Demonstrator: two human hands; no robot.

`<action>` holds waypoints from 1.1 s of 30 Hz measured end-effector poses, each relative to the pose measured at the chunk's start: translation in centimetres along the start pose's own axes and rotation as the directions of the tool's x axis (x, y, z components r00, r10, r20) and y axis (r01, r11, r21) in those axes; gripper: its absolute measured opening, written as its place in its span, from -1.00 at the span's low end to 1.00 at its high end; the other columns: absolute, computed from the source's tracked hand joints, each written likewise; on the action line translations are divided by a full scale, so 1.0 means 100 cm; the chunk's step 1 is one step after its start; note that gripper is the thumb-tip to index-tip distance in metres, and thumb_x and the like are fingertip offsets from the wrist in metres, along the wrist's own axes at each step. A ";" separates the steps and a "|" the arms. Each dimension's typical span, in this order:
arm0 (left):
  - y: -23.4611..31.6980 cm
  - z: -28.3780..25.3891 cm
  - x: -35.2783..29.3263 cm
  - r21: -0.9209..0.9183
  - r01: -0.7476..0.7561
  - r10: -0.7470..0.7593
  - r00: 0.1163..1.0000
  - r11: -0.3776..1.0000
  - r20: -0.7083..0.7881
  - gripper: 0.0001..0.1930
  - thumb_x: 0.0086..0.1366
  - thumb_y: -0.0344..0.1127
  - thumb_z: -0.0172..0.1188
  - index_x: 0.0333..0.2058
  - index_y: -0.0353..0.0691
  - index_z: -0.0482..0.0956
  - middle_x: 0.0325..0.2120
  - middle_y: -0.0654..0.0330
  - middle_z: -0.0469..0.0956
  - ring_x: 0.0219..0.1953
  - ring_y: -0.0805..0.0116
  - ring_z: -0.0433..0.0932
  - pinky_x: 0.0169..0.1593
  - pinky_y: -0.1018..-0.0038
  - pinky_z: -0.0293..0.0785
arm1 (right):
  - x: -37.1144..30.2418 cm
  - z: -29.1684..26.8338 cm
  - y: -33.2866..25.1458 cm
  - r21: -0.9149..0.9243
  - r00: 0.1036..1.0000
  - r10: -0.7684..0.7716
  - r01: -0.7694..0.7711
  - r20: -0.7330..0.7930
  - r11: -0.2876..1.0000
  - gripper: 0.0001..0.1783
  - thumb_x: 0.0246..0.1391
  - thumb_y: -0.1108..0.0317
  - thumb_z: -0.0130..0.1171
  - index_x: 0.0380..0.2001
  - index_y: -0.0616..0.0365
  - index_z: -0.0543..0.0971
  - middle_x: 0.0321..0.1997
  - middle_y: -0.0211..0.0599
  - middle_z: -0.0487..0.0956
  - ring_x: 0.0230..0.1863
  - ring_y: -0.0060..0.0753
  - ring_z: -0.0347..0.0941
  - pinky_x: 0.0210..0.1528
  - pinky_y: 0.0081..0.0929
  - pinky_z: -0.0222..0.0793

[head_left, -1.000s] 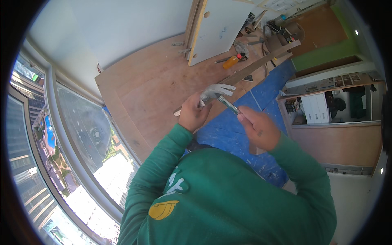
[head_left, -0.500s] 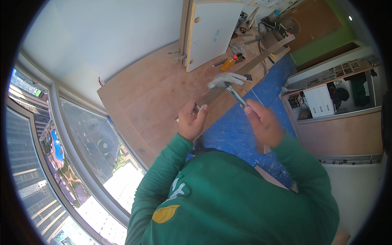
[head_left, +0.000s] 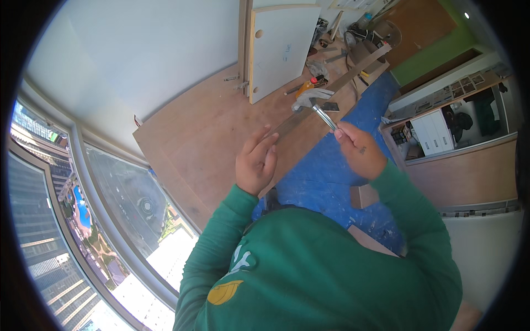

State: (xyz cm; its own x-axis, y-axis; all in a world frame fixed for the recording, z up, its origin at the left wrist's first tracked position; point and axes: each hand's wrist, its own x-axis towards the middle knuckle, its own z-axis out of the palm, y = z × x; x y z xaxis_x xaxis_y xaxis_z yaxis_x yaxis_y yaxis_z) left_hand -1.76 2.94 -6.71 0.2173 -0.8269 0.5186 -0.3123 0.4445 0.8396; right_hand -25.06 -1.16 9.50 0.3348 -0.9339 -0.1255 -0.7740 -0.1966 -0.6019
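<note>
My right hand (head_left: 360, 149) is wrapped round the handle of a claw hammer (head_left: 322, 115). The hammer's grey metal head lies over a long wooden strip (head_left: 353, 71), which runs diagonally across the wooden table. My left hand (head_left: 256, 160) is open, fingers stretched and apart, at the strip's near end. Whether its fingertips touch the strip I cannot tell. Just past the hammer head, a dark flat rectangular object (head_left: 330, 107) rests by the strip. An orange bottle with a red cap (head_left: 307, 86) is partly hidden behind the hammer head.
The wooden table (head_left: 187, 138) reaches to the white wall. A white panel with a wooden edge (head_left: 281, 49) stands upright on it. Tools and plastic clutter the far end. Blue sheeting (head_left: 314, 165) covers the floor, with a wooden block (head_left: 364, 196) on it. Windows (head_left: 127, 198) line the left.
My left hand's fingers have uncurled from the strip's near end and spread. The hammer has shifted slightly right, and my right hand has moved up and right with it.
</note>
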 end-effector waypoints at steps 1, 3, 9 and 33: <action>0.001 0.000 0.000 0.015 -0.007 0.007 1.000 1.000 0.003 -0.72 0.32 -0.50 0.24 -0.02 -0.24 0.73 0.11 -0.02 0.63 0.00 0.01 0.72 0.03 0.26 0.67 | 0.000 -0.001 0.000 0.008 1.000 -0.003 0.004 -0.030 1.000 -0.73 0.54 0.24 -0.02 -0.23 0.20 0.46 -0.54 -0.25 0.32 -0.50 -0.38 0.26 -0.38 -0.28 0.26; -0.001 0.002 0.000 0.032 -0.047 0.047 0.999 0.998 -0.011 -0.73 0.31 -0.50 0.24 -0.03 -0.25 0.73 0.09 0.00 0.64 -0.03 0.01 0.72 -0.01 0.27 0.67 | 0.002 0.001 0.008 -0.058 1.000 -0.010 0.011 0.020 0.998 -0.73 0.54 0.23 -0.01 -0.23 0.20 0.47 -0.54 -0.24 0.34 -0.50 -0.37 0.28 -0.38 -0.26 0.27; 0.000 0.002 -0.002 0.038 -0.072 0.073 0.997 0.997 -0.016 -0.74 0.30 -0.50 0.24 -0.04 -0.24 0.73 0.05 0.01 0.66 -0.06 0.02 0.73 -0.04 0.28 0.68 | 0.011 -0.012 0.023 -0.067 0.998 0.054 -0.057 -0.040 0.996 -0.71 0.54 0.21 -0.01 -0.22 0.20 0.49 -0.53 -0.24 0.38 -0.48 -0.34 0.32 -0.36 -0.24 0.29; 0.005 0.003 -0.007 0.038 -0.038 0.038 0.999 0.999 0.005 -0.71 0.31 -0.43 0.39 0.00 -0.28 0.72 0.02 -0.02 0.68 -0.03 0.05 0.72 0.02 0.30 0.65 | 0.055 -0.042 0.086 0.312 0.938 0.339 -0.301 -0.076 0.901 -0.65 0.50 0.08 0.00 -0.20 0.13 0.56 -0.59 -0.47 0.39 -0.72 -0.57 0.31 -0.70 -0.46 0.21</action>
State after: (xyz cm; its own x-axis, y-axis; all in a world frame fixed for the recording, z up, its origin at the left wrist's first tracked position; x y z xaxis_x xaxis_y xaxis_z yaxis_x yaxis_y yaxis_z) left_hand -2.34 3.66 -6.71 0.2002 -0.8113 0.5493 -0.3557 0.4622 0.8123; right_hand -32.10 -9.29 7.00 0.0103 -0.9650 -0.2619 -0.6306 0.1970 -0.7507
